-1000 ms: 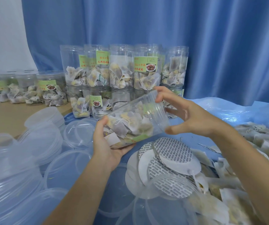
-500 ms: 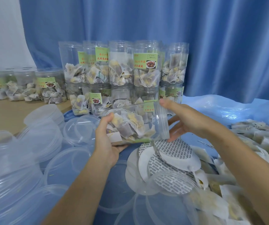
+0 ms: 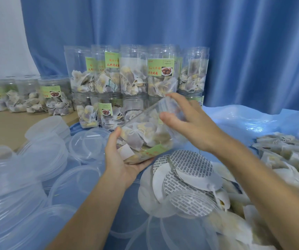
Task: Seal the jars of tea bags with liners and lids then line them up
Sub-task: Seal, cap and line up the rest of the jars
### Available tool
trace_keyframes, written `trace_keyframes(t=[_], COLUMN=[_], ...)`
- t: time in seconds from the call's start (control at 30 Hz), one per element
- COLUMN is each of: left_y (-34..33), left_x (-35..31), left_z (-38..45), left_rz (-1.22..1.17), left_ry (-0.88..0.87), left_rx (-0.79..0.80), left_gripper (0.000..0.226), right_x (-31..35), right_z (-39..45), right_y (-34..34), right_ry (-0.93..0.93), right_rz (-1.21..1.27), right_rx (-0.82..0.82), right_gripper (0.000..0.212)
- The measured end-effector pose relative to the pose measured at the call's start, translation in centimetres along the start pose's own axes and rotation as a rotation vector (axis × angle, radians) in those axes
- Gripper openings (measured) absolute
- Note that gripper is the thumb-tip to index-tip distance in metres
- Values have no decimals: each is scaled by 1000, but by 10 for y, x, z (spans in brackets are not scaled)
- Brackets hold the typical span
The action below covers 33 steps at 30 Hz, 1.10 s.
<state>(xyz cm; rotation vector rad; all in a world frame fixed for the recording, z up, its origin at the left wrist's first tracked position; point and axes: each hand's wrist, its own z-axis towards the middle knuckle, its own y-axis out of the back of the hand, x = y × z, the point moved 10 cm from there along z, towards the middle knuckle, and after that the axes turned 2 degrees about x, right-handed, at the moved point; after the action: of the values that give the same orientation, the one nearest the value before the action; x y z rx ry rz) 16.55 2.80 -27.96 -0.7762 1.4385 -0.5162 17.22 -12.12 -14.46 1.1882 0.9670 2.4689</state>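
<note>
Tilted jar of tea bags cradled in left hand, right hand curled round its mouth — above the printed liners. Green label with red Chinese characters — mostly unreadable.

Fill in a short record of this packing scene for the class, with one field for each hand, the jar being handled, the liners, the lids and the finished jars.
left hand: cradles the base end of the held jar from below
right hand: fingers curled around the jar's upper end
held jar: clear, tilted, full of tea bags, green label
liners: loose pile of printed discs just below the jar
lids: clear, heaped on the left
finished jars: stacked two high before the blue curtain
</note>
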Motion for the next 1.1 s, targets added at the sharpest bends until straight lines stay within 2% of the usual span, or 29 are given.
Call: trace_keyframes(t=[0.1,0.23,0.37,0.43,0.57,0.67,0.73,0.8,0.9,1.0,1.03,1.1], left_y=[-5,-6,-11,-16,-18,-15,-12,-10,-15,-16,-15,-12], left_x=[1,9,7,1,-13,-26,-28,-22,-11,-19,-27,-55], left_z=[0,-2,-2,-4,-7,-6,-5,-4,-8,-9,-12,-22], left_rz=[-19,-27,-3,1,59,59,72,94,51,140,190,313], left_ry=[19,64,80,44,-102,-186,-142,-14,167,169,149,78], left_rx=[34,12,54,93,50,-5,-37,-62,-56,-128,-183,-299], left_gripper=[50,54,54,51,46,44,47,55,68,74,70,44], right_x=[29,39,61,53,19,23,24,24,39,62,69,89], right_z=[-8,-16,-30,-26,-16,-13,-9,-5,-3,8,13,19], right_y=[-7,6,8,6,13,11,10,7,12,21,21,19], right_ry=[203,314,594,560,265,247,203,166,220,217,203,219], right_rz=[-78,-105,-294,-259,10,39,70,71,-68,-106,-117,-169], right_rx=[-87,-194,-254,-225,-297,-339,-304,-206,-121,-115,-95,-78], right_gripper=[77,59,52,50,46,36,40,57,79,80,81,81])
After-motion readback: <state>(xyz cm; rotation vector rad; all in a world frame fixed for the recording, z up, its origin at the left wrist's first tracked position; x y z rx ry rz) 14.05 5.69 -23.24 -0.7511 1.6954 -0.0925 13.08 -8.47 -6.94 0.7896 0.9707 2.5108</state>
